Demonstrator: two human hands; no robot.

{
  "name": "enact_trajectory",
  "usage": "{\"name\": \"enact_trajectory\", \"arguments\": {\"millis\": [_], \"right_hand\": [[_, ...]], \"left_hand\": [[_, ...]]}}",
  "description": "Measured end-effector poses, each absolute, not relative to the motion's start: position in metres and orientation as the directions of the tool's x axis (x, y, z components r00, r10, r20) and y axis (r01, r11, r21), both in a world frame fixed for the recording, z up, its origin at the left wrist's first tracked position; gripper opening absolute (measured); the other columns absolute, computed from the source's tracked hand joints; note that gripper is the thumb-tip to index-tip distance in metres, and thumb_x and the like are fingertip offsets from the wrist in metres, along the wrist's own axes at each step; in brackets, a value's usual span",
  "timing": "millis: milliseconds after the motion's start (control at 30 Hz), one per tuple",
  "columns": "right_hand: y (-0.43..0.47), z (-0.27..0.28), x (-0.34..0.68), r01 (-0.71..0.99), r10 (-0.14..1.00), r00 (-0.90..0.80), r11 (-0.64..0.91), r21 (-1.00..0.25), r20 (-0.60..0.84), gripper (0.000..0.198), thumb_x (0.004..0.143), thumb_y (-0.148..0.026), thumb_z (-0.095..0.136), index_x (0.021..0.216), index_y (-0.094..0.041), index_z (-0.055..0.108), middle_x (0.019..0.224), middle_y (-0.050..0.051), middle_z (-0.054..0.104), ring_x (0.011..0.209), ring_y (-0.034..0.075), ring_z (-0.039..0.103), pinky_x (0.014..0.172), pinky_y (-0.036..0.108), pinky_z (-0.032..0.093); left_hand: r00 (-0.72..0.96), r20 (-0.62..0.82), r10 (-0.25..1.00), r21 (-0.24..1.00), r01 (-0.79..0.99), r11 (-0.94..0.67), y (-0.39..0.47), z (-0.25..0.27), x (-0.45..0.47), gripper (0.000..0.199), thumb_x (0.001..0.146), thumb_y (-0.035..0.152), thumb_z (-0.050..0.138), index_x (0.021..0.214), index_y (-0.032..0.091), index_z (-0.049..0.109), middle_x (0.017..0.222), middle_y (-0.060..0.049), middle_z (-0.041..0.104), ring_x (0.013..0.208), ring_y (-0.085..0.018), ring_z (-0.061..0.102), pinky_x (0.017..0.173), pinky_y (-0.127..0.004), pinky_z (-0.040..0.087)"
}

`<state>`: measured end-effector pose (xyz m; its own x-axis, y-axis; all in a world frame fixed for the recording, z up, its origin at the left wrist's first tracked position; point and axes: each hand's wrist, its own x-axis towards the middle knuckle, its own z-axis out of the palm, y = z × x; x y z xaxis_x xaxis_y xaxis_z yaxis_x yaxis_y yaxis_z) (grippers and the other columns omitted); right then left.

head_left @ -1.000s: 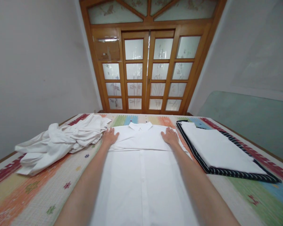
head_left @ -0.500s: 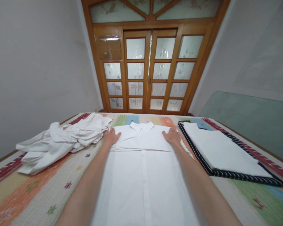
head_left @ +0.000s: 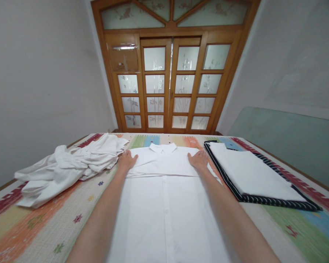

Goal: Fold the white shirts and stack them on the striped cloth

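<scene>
- Because the bed cover (head_left: pixel 35 223) is so big and flat, it holds everything here; it has bright stripes of orange, green, blue and red, and it makes a good wide place to spread clothes.
- Behind the bed stands a wooden door (head_left: pixel 170 80) with many small frosted glass panes, and plain pale walls run along both sides.
- A white shirt (head_left: pixel 164 208) lies flat in the middle, buttons up, with its collar at the far end. Its sides look folded in, so it makes a long neat strip, and a crease runs across it just below the hands.
- On the right lies a dark striped cloth (head_left: pixel 263 199) with a folded white piece (head_left: pixel 249 173) on top of it, near the shirt but not on it. It looks like a spot for neat, folded things.
- On the left sits a pile of crumpled white clothes (head_left: pixel 68 164), just beside the shirt's far corner.
- The left hand (head_left: pixel 127 160) is open, with flat fingers, and presses on the shirt's left shoulder. It almost touches the pile; I cannot tell if it does.
- The right hand (head_left: pixel 199 160) is open and flat too, on the right shoulder. It seems both hands press down to keep the top of the shirt smooth and in place.
</scene>
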<state>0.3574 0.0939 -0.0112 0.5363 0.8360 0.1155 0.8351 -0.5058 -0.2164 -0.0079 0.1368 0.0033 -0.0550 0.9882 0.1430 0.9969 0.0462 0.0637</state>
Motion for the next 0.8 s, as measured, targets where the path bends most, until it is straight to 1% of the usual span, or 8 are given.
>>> {"name": "enact_trajectory", "arguments": {"millis": [133, 233, 400, 533, 600, 633, 700, 800], "right_hand": [[0.084, -0.011, 0.358, 0.864, 0.864, 0.493, -0.472, -0.177, 0.102, 0.082, 0.094, -0.047, 0.03, 0.145, 0.017, 0.022, 0.154, 0.033, 0.022, 0.146, 0.036, 0.018, 0.119, 0.044, 0.007], [0.075, -0.015, 0.357, 0.886, 0.883, 0.455, -0.435, -0.16, 0.119, 0.077, 0.094, -0.042, 0.029, 0.144, 0.017, 0.024, 0.153, 0.033, 0.024, 0.146, 0.035, 0.019, 0.119, 0.045, 0.007], [0.054, -0.021, 0.348, 0.886, 0.882, 0.455, -0.436, -0.156, 0.118, 0.07, 0.096, -0.036, 0.024, 0.146, 0.014, 0.025, 0.154, 0.03, 0.024, 0.146, 0.034, 0.02, 0.119, 0.045, 0.01], [0.042, -0.019, 0.343, 0.872, 0.873, 0.478, -0.459, -0.168, 0.098, 0.072, 0.096, -0.039, 0.025, 0.148, 0.011, 0.023, 0.156, 0.028, 0.022, 0.146, 0.033, 0.02, 0.119, 0.043, 0.011], [0.04, -0.018, 0.344, 0.874, 0.876, 0.473, -0.453, -0.174, 0.095, 0.073, 0.096, -0.041, 0.026, 0.148, 0.01, 0.023, 0.156, 0.027, 0.022, 0.146, 0.032, 0.021, 0.119, 0.043, 0.011], [0.04, -0.017, 0.345, 0.875, 0.877, 0.472, -0.451, -0.177, 0.095, 0.073, 0.096, -0.042, 0.026, 0.148, 0.009, 0.023, 0.156, 0.027, 0.023, 0.146, 0.031, 0.021, 0.119, 0.042, 0.01], [0.041, -0.017, 0.348, 0.874, 0.877, 0.471, -0.451, -0.18, 0.096, 0.073, 0.096, -0.043, 0.025, 0.148, 0.008, 0.023, 0.156, 0.026, 0.023, 0.146, 0.031, 0.02, 0.119, 0.042, 0.01], [0.043, -0.015, 0.352, 0.877, 0.879, 0.467, -0.446, -0.181, 0.095, 0.071, 0.097, -0.042, 0.022, 0.148, 0.007, 0.025, 0.156, 0.025, 0.024, 0.146, 0.03, 0.02, 0.119, 0.042, 0.012]], "left_hand": [[-0.042, 0.188, 0.981, 0.044, 0.998, 0.034, 0.135, 0.003, -0.007, 0.062, 0.094, 0.044, 0.034, 0.137, 0.002, 0.047, 0.146, -0.022, 0.045, 0.136, -0.031, 0.041, 0.108, -0.042, 0.036], [-0.016, 0.246, 0.969, 0.024, 1.0, 0.01, 0.13, 0.005, -0.006, 0.056, 0.093, 0.039, 0.036, 0.129, 0.0, 0.055, 0.136, -0.024, 0.055, 0.129, -0.031, 0.048, 0.107, -0.041, 0.036], [-0.009, 0.331, 0.944, 0.005, 1.0, 0.008, 0.121, 0.009, -0.003, 0.046, 0.092, 0.034, 0.038, 0.109, 0.004, 0.068, 0.112, -0.024, 0.067, 0.11, -0.031, 0.061, 0.094, -0.042, 0.046], [0.015, 0.322, 0.947, 0.004, 1.0, -0.017, 0.114, 0.01, 0.005, 0.044, 0.093, 0.023, 0.032, 0.097, 0.006, 0.073, 0.097, -0.023, 0.07, 0.098, -0.032, 0.066, 0.082, -0.043, 0.049], [0.032, 0.31, 0.95, 0.009, 0.999, -0.036, 0.11, 0.009, 0.01, 0.047, 0.094, 0.02, 0.029, 0.096, 0.006, 0.073, 0.093, -0.023, 0.071, 0.096, -0.031, 0.067, 0.08, -0.042, 0.05], [0.03, 0.308, 0.951, 0.013, 0.999, -0.036, 0.108, 0.008, 0.011, 0.048, 0.095, 0.022, 0.028, 0.099, 0.005, 0.073, 0.095, -0.023, 0.07, 0.099, -0.03, 0.067, 0.082, -0.041, 0.05], [0.019, 0.305, 0.952, 0.016, 1.0, -0.025, 0.104, 0.004, 0.011, 0.05, 0.096, 0.029, 0.028, 0.11, 0.002, 0.068, 0.107, -0.025, 0.068, 0.109, -0.03, 0.063, 0.09, -0.04, 0.048], [0.043, 0.264, 0.964, 0.001, 0.999, -0.045, 0.099, -0.001, 0.007, 0.059, 0.095, 0.039, 0.032, 0.13, -0.003, 0.054, 0.135, -0.026, 0.055, 0.129, -0.031, 0.049, 0.106, -0.039, 0.038]]}}
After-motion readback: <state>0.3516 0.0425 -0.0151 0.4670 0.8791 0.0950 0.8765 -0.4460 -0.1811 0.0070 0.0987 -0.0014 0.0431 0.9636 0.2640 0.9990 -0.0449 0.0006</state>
